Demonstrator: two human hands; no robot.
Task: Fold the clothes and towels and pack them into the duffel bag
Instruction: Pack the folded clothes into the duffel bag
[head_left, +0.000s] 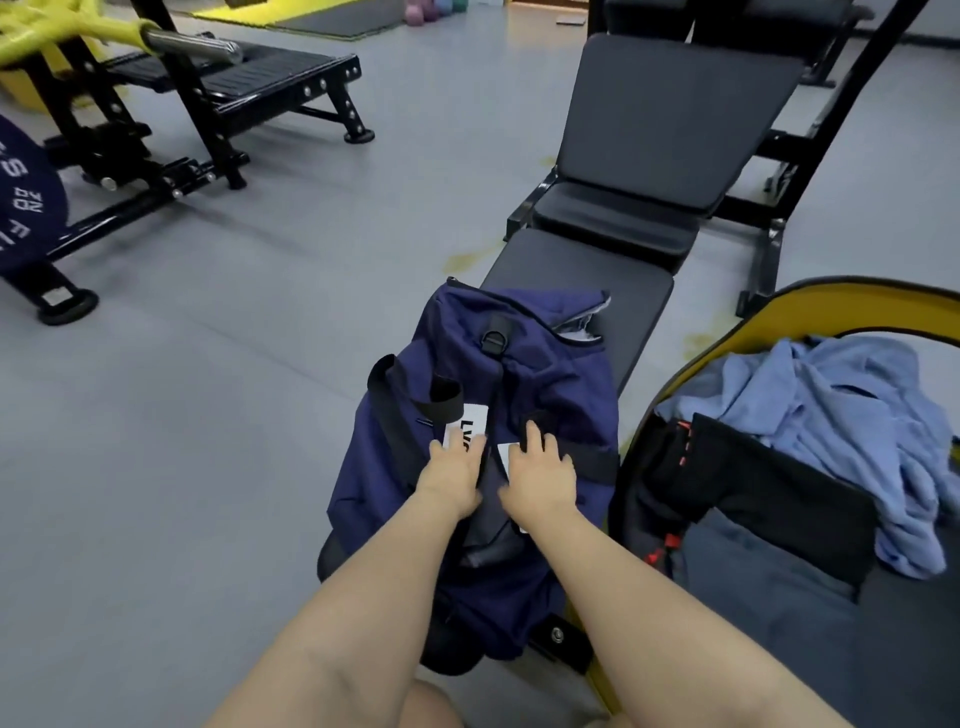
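A navy duffel bag lies lengthwise on a black gym bench, its black straps draped across the top. My left hand and my right hand rest side by side on the middle of the bag, fingers laid over its white labels and the seam between them. Whether either hand pinches the zipper or fabric cannot be told. To the right, a yellow-rimmed basket holds a crumpled light blue garment, a black garment with red marks and a grey-blue cloth.
Grey gym floor spreads to the left. A black and yellow weight machine with a navy weight plate stands at the back left. The bench's raised backrest rises behind the bag.
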